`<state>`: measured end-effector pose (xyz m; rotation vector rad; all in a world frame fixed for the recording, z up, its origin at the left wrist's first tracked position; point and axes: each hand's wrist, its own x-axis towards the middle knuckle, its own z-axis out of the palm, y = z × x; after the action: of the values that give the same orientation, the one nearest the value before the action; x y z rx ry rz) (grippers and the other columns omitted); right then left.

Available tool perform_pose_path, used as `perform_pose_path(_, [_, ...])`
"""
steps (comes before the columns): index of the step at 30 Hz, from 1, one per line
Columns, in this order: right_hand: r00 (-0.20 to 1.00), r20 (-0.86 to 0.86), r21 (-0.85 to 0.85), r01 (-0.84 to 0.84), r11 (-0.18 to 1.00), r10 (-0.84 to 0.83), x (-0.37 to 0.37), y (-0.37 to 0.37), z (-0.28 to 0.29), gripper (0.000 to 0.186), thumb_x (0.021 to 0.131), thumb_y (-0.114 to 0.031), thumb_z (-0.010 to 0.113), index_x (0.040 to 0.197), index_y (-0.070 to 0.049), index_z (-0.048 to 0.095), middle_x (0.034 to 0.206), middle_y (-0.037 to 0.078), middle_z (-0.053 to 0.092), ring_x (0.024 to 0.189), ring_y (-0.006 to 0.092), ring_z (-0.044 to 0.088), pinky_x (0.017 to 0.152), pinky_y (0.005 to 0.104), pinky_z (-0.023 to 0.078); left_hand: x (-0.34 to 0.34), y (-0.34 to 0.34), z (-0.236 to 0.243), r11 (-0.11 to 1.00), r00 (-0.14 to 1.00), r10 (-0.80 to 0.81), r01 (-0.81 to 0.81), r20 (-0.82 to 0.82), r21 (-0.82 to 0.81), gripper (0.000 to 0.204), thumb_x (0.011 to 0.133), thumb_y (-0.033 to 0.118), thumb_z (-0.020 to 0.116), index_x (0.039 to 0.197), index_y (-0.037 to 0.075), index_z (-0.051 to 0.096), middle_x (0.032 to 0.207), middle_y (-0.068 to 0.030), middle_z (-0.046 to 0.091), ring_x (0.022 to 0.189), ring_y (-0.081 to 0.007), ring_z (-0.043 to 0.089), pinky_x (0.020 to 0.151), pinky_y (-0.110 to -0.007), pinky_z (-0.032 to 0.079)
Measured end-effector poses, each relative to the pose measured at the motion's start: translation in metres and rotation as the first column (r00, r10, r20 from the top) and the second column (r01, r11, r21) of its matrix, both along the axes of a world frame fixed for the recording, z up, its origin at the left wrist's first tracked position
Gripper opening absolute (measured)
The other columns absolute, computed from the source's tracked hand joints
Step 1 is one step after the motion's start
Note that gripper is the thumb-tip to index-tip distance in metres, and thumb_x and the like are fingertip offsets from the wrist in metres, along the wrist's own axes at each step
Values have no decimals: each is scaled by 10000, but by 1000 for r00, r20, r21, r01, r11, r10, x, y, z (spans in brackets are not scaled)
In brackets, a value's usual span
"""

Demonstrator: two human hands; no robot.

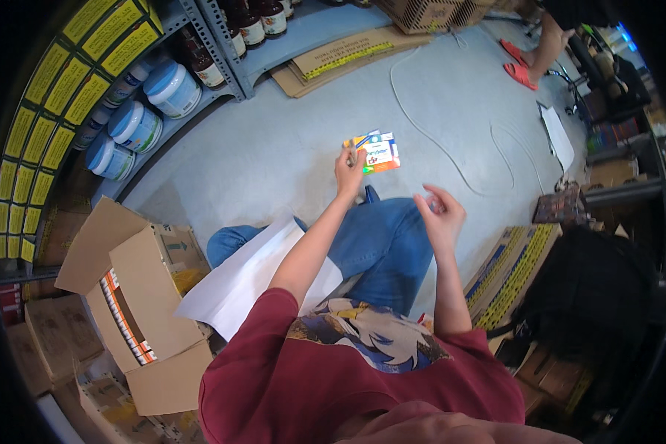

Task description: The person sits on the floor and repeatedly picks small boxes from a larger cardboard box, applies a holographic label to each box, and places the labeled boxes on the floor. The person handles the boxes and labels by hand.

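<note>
Colourful packet [382,154], left edge gripped by left hand [350,172], apart from half-curled right hand [444,216], its hold unclear

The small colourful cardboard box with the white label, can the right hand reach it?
Probably yes: the right hand is nearby, and nothing visible blocks its way to the box. The left hand covers only the box's left side, leaving its right side free.

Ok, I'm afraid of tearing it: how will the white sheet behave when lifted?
Probably floppy: the sheet looks like thin paper with a bowed surface. Likely light for its size, as no thickness shows at its edge. It might snag on the left forearm, which crosses it.
</note>
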<state>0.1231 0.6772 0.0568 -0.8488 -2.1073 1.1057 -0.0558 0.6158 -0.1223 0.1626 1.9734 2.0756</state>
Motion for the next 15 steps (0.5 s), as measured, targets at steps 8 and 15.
perform_pose_path(8, [995,70,-242,80,967,-65,76,27,-15,174,759,-33,717,926,1,681,708,-43,576,542,13,376,497,163,302,-56,75,-116,979,999,25,-15,44,-205,760,858,285,565,1416,109,80,1168,-280,508,1097,-398,497,950,-437,376])
perform_pose_path(15, [990,-102,-310,-122,943,95,53,24,5,256,799,86,615,1047,26,631,887,14,609,629,11,405,586,149,348,-44,59,-74,755,995,-98,53,-32,-654,913,806,290,624,1456,146,-1,1355,-321,321,1323,-439,212,1038,-489,303])
